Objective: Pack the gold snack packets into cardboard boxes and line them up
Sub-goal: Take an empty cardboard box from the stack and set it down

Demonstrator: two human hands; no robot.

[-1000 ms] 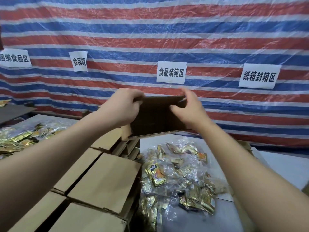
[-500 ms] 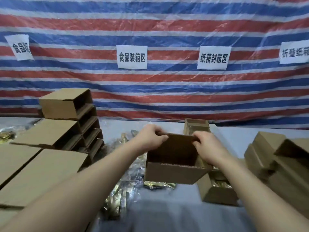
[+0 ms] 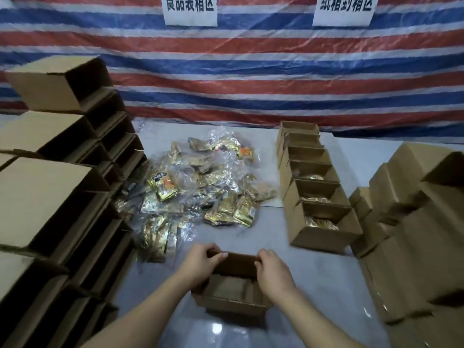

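Left stack: empty cardboard boxes (image 3: 57, 172) lie on their sides in piled rows along your left, open mouths facing the middle of the table (image 3: 313, 272).
Packet heap: the gold snack packets (image 3: 200, 187) sit in a loose pile wrapped in clear plastic, on the table just right of that stack and beyond your hands.
Left hand: your left hand (image 3: 198, 262) grips the far left edge of the open box (image 3: 233, 285), fingers curled over the back flap.
Open box: it sits on the table right in front of you, mouth up; its inside looks bare cardboard.
Right hand: your right hand (image 3: 273, 272) is clamped on the far right edge of the same box, fingers curled over the flap, a gap of cardboard between your two hands.
Filled row: a line of open boxes (image 3: 316, 197) runs away from you on the right of the heap, each touching the next; gold shows inside the nearer ones.
Right stack: more cardboard boxes (image 3: 414, 234) are piled at your far right, close beside that row.
Backdrop: a red, white and blue striped tarp (image 3: 251, 71) hangs behind the table with two white paper signs (image 3: 190, 8) along its top.
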